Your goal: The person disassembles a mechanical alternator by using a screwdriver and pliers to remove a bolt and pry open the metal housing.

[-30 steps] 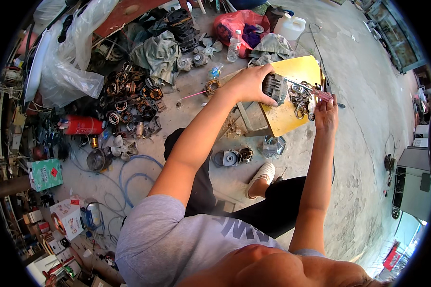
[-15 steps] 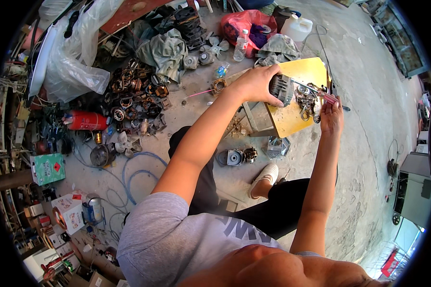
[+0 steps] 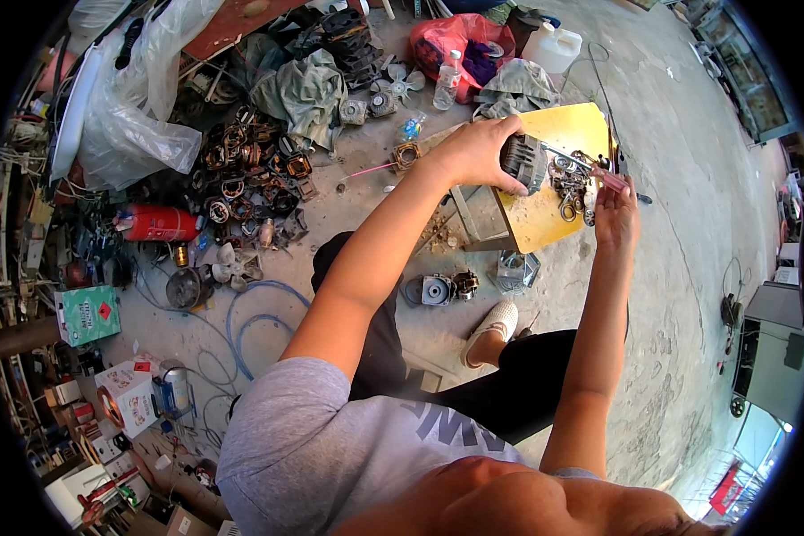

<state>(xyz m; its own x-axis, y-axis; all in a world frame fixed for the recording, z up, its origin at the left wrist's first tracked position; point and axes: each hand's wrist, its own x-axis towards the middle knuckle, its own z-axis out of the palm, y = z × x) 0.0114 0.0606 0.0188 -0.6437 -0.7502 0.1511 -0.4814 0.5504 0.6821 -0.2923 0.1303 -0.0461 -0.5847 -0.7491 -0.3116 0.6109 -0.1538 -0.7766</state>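
Concrete workshop floor point(image 3: 688, 295), strewn with salvaged parts, formed the background of the single head view. Left hand point(image 3: 473, 154) was closed over the top of a small ribbed grey motor point(image 3: 523, 163), its fingers point(image 3: 500, 183) curled down the near side so that the motor body projected just beyond the fingertips, held over the yellow board point(image 3: 545, 219) that topped a low stand. Right hand point(image 3: 615, 213) was raised beside it, fingers closed in a pinch on a pink-handled screwdriver point(image 3: 604, 179) whose thin shaft ran from the fingertips toward the motor's end face; whether the tip was seated in a fastener could not be told. Loose metal rings and washers point(image 3: 570, 198) lay on the board between the two sets of fingers, just below the shaft. Beyond the left knuckles lay a heap of copper-wound stators point(image 3: 246, 174), a red cylinder point(image 3: 163, 223) and a clear plastic bag point(image 3: 134, 134); below the left wrist, on the floor, sat another small motor point(image 3: 438, 289), and near it a white shoe point(image 3: 493, 323). As a judgement, the work in hand appeared to be loosening the motor's end fittings; doing it well would call for a steady left-hand clamp against rotation, the shaft kept in line with the fastener, and freed pieces dropped among the rings rather than onto the cluttered floor.
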